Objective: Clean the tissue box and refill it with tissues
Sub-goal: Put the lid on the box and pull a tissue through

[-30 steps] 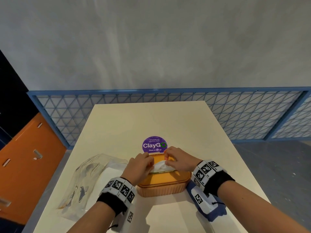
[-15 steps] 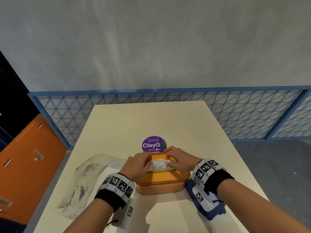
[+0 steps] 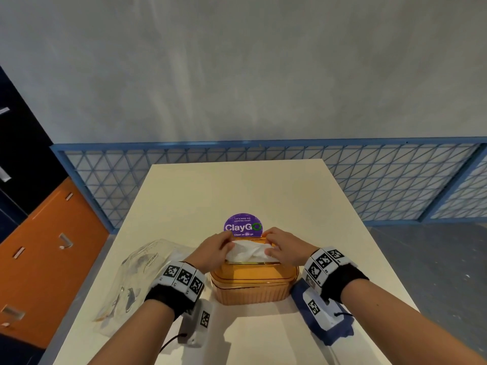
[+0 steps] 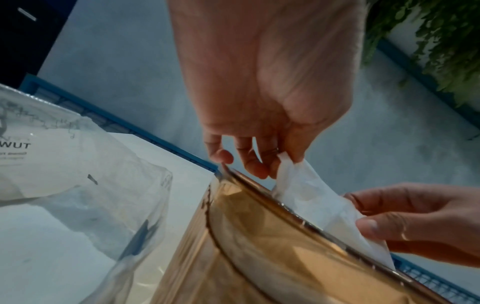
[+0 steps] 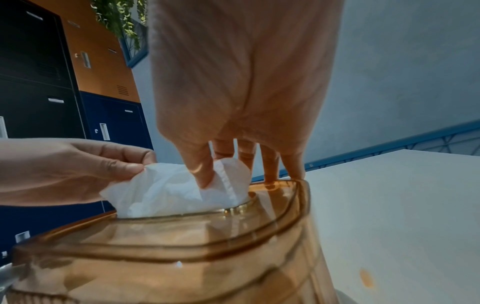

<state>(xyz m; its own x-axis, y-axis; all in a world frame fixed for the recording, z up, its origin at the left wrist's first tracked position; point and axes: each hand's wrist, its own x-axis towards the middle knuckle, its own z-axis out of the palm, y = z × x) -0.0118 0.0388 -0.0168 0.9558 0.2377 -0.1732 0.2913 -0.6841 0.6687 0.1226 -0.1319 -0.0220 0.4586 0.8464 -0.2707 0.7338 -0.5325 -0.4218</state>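
Observation:
An amber translucent tissue box (image 3: pixel 250 283) (image 4: pixel 272 257) (image 5: pixel 182 257) stands on the cream table (image 3: pixel 237 191) near its front edge. A white tissue (image 3: pixel 249 250) (image 4: pixel 309 195) (image 5: pixel 171 191) sticks up through the slot in the lid. My left hand (image 3: pixel 214 250) (image 4: pixel 259 162) pinches the tissue's left end between thumb and fingers. My right hand (image 3: pixel 286 246) (image 5: pixel 228 170) pinches its right end, and its outer fingertips touch the lid's far edge. The tissues inside the box show only as a pale blur.
A crumpled clear plastic wrapper (image 3: pixel 139 275) (image 4: pixel 64 174) lies on the table left of the box. A blue cloth (image 3: pixel 324 320) lies right of it, under my right wrist. A purple round sticker (image 3: pixel 243 224) sits behind the box. Blue mesh railing (image 3: pixel 395 180) borders the table.
The tissue now stands higher and wider out of the slot than one second ago. Both hands stay at its ends and have spread slightly apart.

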